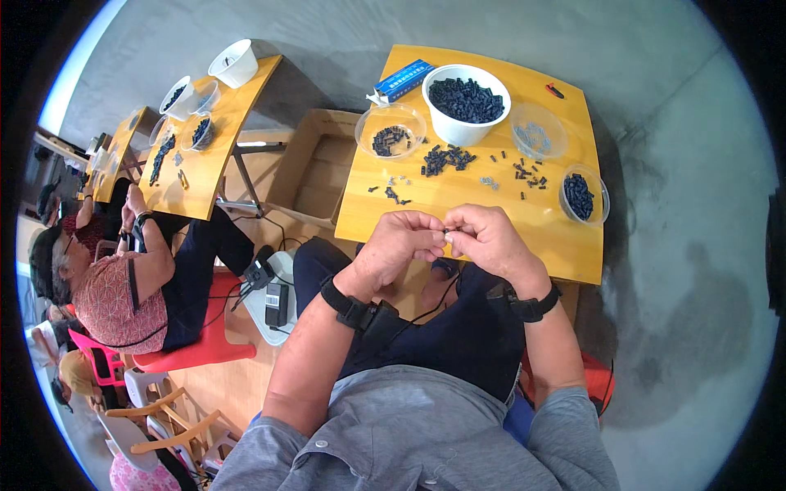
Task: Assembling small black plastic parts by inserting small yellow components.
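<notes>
Just over the table's near edge, my left hand (403,244) and my right hand (494,243) meet fingertip to fingertip. Both are closed in a pinch around a small dark part (447,231), mostly covered by the fingers. Beyond them on the yellow wooden table (491,204) lie a pile of small black plastic parts (446,159), a few black pieces (398,196), scattered black pieces (530,174) and small silvery bits (490,182). A white bucket (446,129) heaped with black parts stands farther back.
Clear round tubs hold dark pieces (391,141), silvery pieces (534,137) and black parts (580,197). A blue box (405,80) and a red-and-black tool (555,91) lie at the back. Left are a cardboard box (311,168) and a seated person (123,295) at another table.
</notes>
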{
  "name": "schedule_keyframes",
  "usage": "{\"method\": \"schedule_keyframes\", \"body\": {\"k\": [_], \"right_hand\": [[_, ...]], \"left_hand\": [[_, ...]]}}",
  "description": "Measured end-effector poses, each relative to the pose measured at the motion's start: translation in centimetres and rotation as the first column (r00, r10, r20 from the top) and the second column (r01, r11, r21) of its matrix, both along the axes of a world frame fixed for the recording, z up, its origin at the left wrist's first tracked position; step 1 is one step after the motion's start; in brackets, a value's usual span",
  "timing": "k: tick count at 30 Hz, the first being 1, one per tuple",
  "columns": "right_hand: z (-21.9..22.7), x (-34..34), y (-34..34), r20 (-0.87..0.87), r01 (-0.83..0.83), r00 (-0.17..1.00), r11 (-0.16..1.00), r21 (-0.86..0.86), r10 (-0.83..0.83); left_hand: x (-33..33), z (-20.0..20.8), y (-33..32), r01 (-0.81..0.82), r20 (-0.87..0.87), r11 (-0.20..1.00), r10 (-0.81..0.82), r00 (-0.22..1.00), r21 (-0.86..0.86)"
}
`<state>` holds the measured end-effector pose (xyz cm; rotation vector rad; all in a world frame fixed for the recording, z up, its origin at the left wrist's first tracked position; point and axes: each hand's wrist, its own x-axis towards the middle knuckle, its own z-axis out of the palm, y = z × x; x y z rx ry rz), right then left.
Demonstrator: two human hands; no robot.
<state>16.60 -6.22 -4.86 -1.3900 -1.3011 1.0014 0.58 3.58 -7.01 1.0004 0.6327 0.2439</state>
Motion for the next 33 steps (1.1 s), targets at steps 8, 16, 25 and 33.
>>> {"method": "schedule_keyframes", "body": {"k": [8,16,25,33], "right_hand": [[-2.3,1.1,-0.1,-0.158,0.098,0.981,0.992,-0.086,-0.11],[-7.8,4.3,-1.0,-0.668,0.341,0.592,0.891,-0.299,-0.451],[-8.5,9.3,-1.6,-0.108,0.546,0.728,0.668,-0.506,-0.677],[-9.2,9.4,1.9,0.681,0.664,0.587,0.742,-0.096,-0.437]], "left_hand": [[0.1,-0.6,-0.5,-0.058,-0.068,0.998,0.06,0.996,0.022],[-0.7,-2.5,-1.7,-0.085,-0.042,0.991,0.081,0.996,-0.102],[-0.3,-3.8,-2.4,-0.039,-0.079,0.986,0.027,0.996,-0.159],[-0.3,-3.8,-2.7,-0.046,-0.069,0.978,0.032,0.997,-0.203]]}}
